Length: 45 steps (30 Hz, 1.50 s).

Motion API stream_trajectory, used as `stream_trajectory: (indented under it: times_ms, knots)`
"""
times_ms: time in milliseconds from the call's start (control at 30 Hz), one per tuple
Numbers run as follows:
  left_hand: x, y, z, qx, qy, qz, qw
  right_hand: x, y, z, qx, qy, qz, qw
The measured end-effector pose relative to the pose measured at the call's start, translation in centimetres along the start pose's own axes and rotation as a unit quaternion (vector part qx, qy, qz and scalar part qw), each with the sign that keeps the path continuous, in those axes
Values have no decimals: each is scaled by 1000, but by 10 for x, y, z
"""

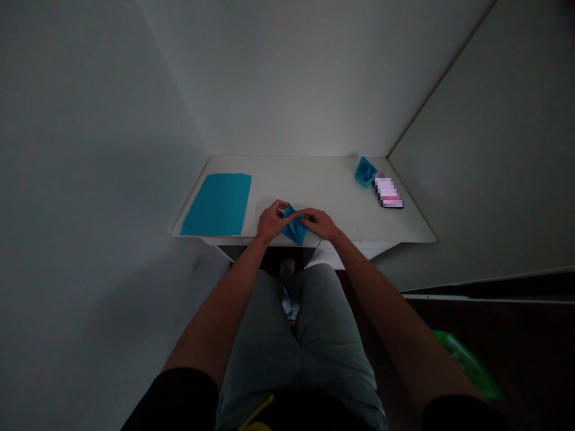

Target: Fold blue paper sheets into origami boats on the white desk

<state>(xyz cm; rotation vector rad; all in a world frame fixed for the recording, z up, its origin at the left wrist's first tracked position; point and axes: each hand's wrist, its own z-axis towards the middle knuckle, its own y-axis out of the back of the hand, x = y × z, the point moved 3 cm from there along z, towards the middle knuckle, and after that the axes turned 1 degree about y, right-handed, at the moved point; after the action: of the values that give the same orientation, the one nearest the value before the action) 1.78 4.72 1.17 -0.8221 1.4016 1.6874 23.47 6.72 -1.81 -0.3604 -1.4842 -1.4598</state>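
blue folded paper (295, 232), pointed at its near end, is pinched by left hand (272, 221) and right hand (320, 223); both forearms (220, 305) are angled inward.

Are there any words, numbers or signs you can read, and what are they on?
No text can be read.
Phone-like thing: blurred into blocks, too blurred to read.
Flat blue sheet, nearer folded blue piece, farther folded blue piece: no writing visible.

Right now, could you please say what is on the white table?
A flat blue sheet, a folded blue shape and a pixelated device; the left hand and right hand hold another blue piece. Anything beneath the sheet is hidden.
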Motion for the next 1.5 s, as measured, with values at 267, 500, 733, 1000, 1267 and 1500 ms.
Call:
stream_trajectory:
  times_ms: [267, 500, 733, 1000, 1267, 1500]
  knots:
    - [5, -1, 2, -6, -2, -28, 1000, -1, 0, -1, 6, -17, 9, 1000]
    - [2, -1, 1, 5, -9, -9, 1000, -1, 0, 0, 8, 6, 0, 1000]
    - [1, -1, 0, 5, 0, 4, 1000, 3, 0, -1, 1, -9, -6, 1000]
    - [-7, -1, -1, 0, -6, 60, 998, 12, 3, -2, 3, -17, 6, 1000]
    - [4, -1, 3, -15, -9, -5, 1000, 18, 3, -2, -40, -44, -23, 998]
    - [10, 1, 8, -27, 6, -111, 993, 18, 5, -1, -71, -46, 1, 996]
